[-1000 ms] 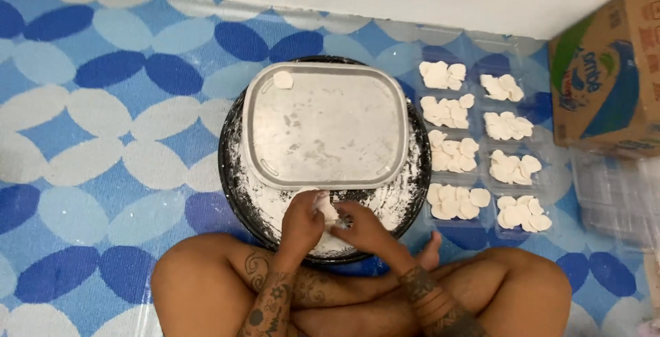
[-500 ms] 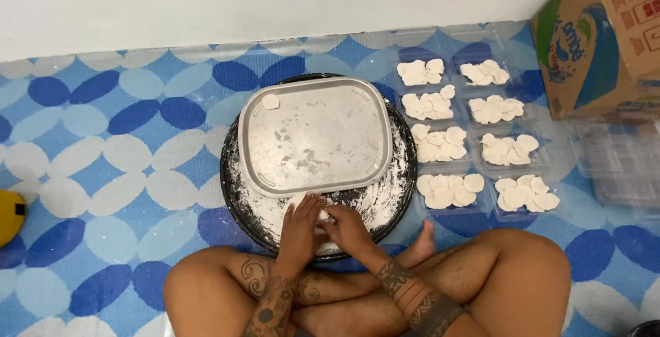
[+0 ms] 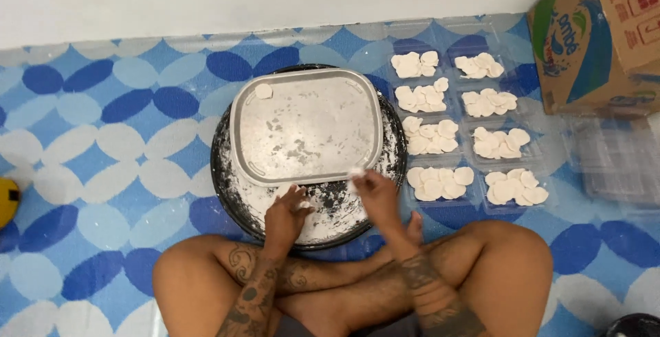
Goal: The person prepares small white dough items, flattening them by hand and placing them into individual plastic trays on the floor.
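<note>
Flour on the black round tray (image 3: 234, 192) could scatter onto the mat as the left hand (image 3: 285, 214) presses in it, fingers curled, while the right hand (image 3: 375, 196) pinches a dough piece (image 3: 356, 172) that may slip.

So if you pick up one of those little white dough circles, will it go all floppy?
Probably a bit floppy: the dough circles look thin and flat, overlapping in the clear trays. Likely light too, since the right hand lifts a small piece at its fingertips. The flour on the round black pan should keep them from sticking.
</note>
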